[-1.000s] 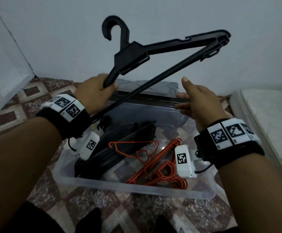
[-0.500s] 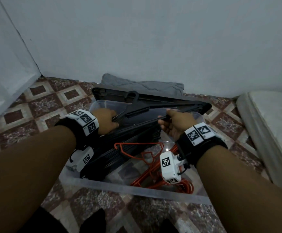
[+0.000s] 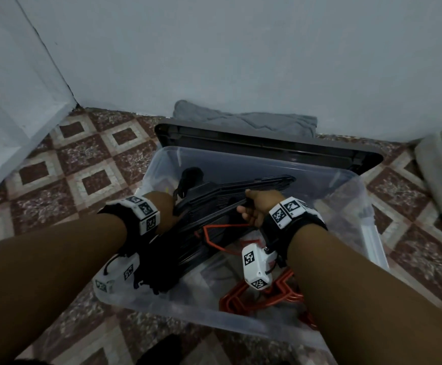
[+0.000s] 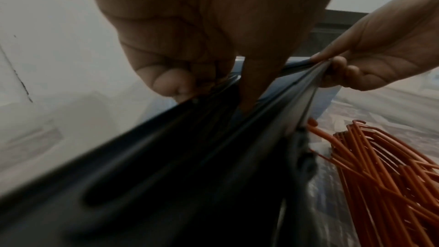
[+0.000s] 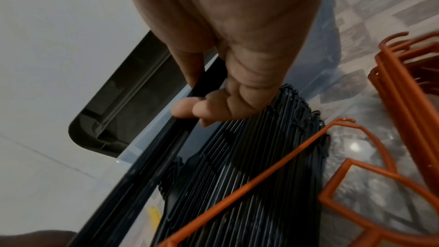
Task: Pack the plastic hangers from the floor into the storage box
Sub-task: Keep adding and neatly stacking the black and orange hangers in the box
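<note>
Both forearms are extended forward and down into the clear storage box [image 3: 367, 233] on the tiled floor [image 3: 83, 164]. The black hanger [image 3: 241, 189] is held low inside the box, on the stack of black hangers [image 5: 256, 166]. The left hand [image 4: 190, 44] is curled around its near end; the right hand [image 3: 256, 209] pinches its bar between thumb and bent fingers [image 5: 202, 112]. Orange hangers [image 4: 385, 172] lie beside the stack. The dark lid [image 3: 267, 143] lies behind the box.
</note>
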